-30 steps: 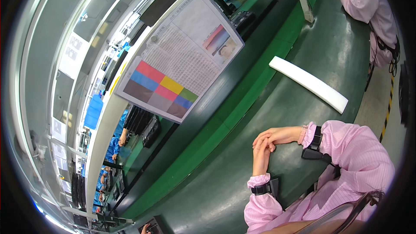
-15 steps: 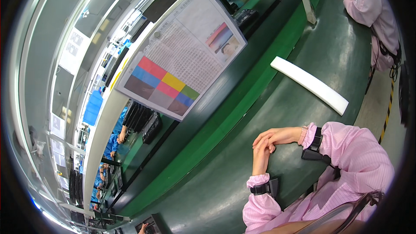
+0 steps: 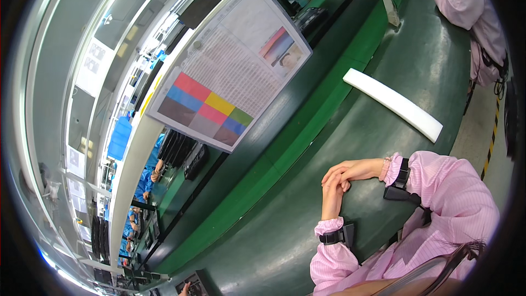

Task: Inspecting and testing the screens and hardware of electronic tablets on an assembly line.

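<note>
My left hand [image 3: 331,193] and my right hand [image 3: 359,169] are folded together over the green tabletop. Their fingers overlap and are closed, and no object shows in either hand. Where the hands meet, some fingers are hidden. Both forearms wear pink sleeves, with a black strapped device [image 3: 337,235] on the left wrist and another [image 3: 401,181] on the right. Nearest to my hands, a long white bar-shaped block [image 3: 393,104] lies on the table beyond the right forearm, touching neither hand.
A printed sheet in a clear holder [image 3: 230,68] hangs from a pale frame across the table. A person in pink [image 3: 466,0] sits at the far right. Workers in blue [image 3: 156,170] handle black parts beyond. A dark tray [image 3: 200,284] with someone's hand sits at the bottom edge.
My hands stay folded together. The whole view has shifted very slightly. The hand at the dark tray at the bottom has moved a little.
</note>
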`<state>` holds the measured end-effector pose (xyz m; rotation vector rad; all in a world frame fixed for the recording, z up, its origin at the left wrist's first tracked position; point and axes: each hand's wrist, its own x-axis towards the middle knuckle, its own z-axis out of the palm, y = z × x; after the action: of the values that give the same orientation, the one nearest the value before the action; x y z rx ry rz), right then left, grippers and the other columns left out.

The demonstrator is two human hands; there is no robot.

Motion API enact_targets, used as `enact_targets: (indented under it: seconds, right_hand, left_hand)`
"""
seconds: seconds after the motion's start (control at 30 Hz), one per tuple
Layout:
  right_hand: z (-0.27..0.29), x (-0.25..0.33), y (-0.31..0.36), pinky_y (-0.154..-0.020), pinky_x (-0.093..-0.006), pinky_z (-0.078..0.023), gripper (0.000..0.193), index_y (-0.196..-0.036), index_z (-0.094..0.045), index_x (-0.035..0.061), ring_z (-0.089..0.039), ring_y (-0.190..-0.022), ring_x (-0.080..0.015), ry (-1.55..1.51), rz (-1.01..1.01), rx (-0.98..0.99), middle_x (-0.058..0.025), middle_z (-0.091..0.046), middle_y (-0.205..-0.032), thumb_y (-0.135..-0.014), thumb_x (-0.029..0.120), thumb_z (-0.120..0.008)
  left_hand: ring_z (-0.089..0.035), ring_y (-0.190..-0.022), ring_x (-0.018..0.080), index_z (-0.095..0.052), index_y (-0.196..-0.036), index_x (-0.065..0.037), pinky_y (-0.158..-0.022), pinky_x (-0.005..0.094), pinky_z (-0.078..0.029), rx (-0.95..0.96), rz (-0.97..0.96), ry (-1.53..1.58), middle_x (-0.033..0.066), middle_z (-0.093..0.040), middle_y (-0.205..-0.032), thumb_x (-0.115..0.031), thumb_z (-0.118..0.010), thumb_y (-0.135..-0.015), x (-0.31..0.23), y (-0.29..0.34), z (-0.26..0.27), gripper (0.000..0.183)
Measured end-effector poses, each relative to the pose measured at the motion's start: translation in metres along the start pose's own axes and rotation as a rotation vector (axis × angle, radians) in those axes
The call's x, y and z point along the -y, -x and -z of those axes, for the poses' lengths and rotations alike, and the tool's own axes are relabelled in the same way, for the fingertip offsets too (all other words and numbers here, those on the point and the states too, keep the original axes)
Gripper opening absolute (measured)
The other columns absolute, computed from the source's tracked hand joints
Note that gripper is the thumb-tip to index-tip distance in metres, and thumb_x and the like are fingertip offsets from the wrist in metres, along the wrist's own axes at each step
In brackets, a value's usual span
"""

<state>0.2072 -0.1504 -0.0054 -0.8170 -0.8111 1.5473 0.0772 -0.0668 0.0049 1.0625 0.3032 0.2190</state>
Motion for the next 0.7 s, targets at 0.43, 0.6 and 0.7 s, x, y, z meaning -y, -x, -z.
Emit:
enact_targets:
  seconds: [0.43,0.6,0.7]
  right_hand:
    - [-0.012,-0.001,0.002,-0.077,-0.0249,-0.049,0.042,-0.125,-0.046,-0.004,-0.058,-0.089,-0.0121,0.007,0.094,0.002,-0.0097,-0.057,-0.115,-0.086,0.008,-0.053]
    - [-0.02,0.021,0.009,-0.067,-0.0216,-0.052,0.037,-0.119,-0.05,-0.0057,-0.062,-0.076,-0.0112,-0.019,0.017,-0.008,-0.0123,-0.06,-0.108,-0.082,0.003,-0.051]
    - [-0.018,0.02,-0.006,-0.062,-0.0206,-0.053,0.035,-0.114,-0.052,-0.0054,-0.063,-0.072,-0.0116,-0.02,0.023,-0.07,-0.0136,-0.061,-0.108,-0.081,0.006,-0.053]
  left_hand:
    - [-0.041,-0.063,0.0079,-0.055,-0.111,0.002,-0.06,0.0219,-0.034,-0.015,-0.004,-0.023,-0.0023,-0.047,-0.072,-0.018,-0.043,-0.094,0.023,0.003,0.018,0.029]
    - [-0.039,-0.06,0.0051,-0.057,-0.105,-0.002,-0.053,0.02,-0.03,-0.007,-0.025,0.046,-0.0047,-0.043,-0.067,-0.019,-0.044,-0.096,0.037,-0.01,0.018,0.024]
    - [-0.039,-0.058,0.0049,-0.056,-0.098,-0.005,-0.052,0.0193,-0.029,-0.062,-0.052,0.005,-0.0046,-0.041,-0.066,-0.023,-0.048,-0.094,0.024,-0.01,0.018,0.02]
